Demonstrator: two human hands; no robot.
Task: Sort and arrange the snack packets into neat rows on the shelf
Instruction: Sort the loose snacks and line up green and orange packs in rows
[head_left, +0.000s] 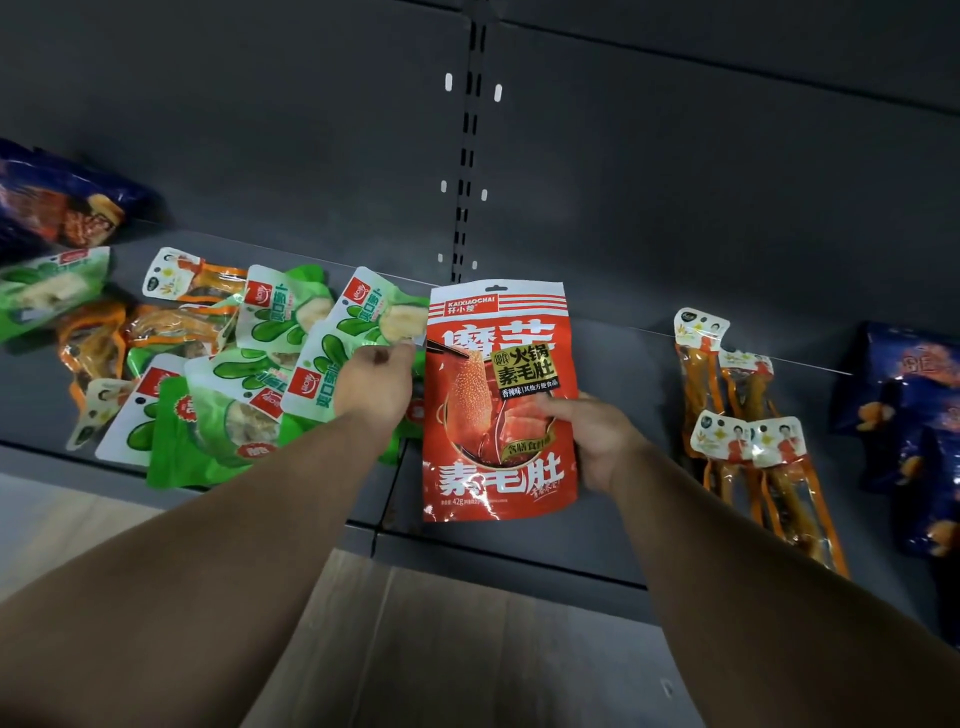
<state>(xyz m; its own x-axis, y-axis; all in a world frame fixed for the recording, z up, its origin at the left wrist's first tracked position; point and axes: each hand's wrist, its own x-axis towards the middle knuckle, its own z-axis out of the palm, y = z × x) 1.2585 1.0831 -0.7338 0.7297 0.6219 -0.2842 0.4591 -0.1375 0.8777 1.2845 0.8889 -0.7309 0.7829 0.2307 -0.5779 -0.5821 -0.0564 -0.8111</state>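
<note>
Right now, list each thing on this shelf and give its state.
red pouch: held upright, gripped by the right hand.
left hand: reaching into the green packets, grip unclear.
green packets: jumbled, overlapping pile.
orange-edged packets: lying flat, right of the pouch.
blue bags: at far right.

Red packet (500, 400) with white stripes; green-and-white packets (291, 364); grey shelf (613, 540).

The red packet (500, 400) reads "KAIXIAOCHAI" across its top, big "素毛肚" low down, and "42g" at its bottom edge.
</note>
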